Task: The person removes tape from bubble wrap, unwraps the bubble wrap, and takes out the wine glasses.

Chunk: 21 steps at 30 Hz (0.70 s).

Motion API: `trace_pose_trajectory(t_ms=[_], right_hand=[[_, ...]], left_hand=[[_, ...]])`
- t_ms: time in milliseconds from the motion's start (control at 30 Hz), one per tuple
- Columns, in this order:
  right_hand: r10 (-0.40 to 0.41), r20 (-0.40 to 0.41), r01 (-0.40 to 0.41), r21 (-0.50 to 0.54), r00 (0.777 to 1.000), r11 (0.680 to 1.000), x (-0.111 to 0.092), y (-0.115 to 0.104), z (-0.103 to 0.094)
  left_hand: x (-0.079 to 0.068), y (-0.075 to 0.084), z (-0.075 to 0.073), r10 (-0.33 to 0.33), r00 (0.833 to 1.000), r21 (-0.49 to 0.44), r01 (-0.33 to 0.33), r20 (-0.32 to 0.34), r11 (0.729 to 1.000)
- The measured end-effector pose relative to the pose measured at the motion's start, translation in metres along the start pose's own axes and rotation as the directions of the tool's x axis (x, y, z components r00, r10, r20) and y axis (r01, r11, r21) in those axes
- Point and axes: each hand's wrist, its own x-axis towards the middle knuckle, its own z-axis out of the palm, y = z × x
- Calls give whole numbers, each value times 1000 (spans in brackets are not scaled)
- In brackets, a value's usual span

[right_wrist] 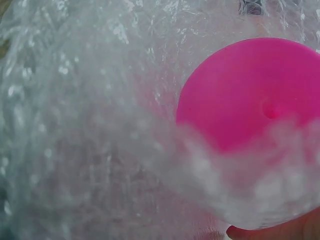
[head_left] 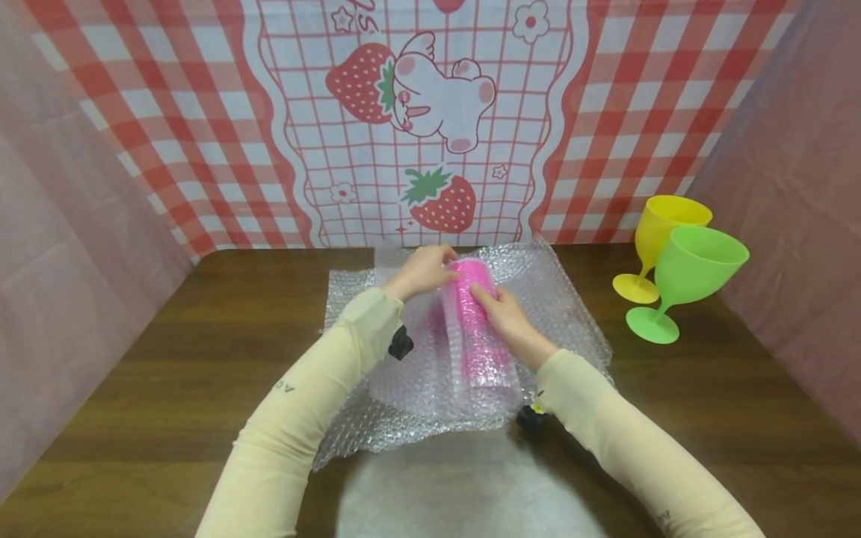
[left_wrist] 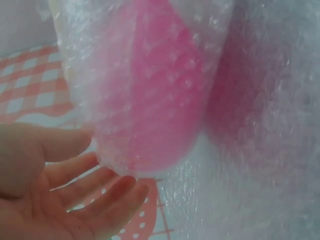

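A pink goblet point(head_left: 476, 314) lies rolled in bubble wrap point(head_left: 403, 418), its length running away from me. In the right wrist view its round pink foot point(right_wrist: 240, 90) shows at the near end of the roll. The left wrist view has its bowl point(left_wrist: 160, 100) under the clear bubbles. My left hand point(head_left: 427, 270) is at the far end, fingers loosely spread and thumb at the edge of the wrap. My right hand point(head_left: 507, 317) grips the roll from the right, thumb lying on top; its other fingers are mostly hidden.
A yellow goblet point(head_left: 666, 224) and a green goblet point(head_left: 699, 265) stand upright at the right on the brown wooden table point(head_left: 202, 359). A checked strawberry cloth point(head_left: 437, 149) hangs behind the table. Pink curtains point(head_left: 74, 224) flank both sides.
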Motion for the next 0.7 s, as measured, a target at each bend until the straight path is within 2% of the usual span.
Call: trace_pose_trajectory(t_ms=[200, 300, 433, 533, 700], right_hand=[[-2, -19, 1, -28, 1000, 1000, 0, 1, 0], [-3, -20, 3, -32, 1000, 999, 0, 1, 0], [-12, -22, 12, -34, 1000, 999, 1, 2, 1], [-23, -29, 22, -33, 999, 999, 1, 3, 1], [-17, -45, 15, -49, 999, 999, 2, 3, 1]], left_hand=[[1, -1, -1, 10, 1000, 14, -10, 11, 1000], [3, -1, 1, 24, 1000, 38, -24, -6, 999], [5, 0, 5, 76, 996, 122, -69, -51, 990], [5, 2, 9, 130, 988, 232, -108, -81, 967], [4, 3, 17, 197, 971, 348, -139, -137, 927]])
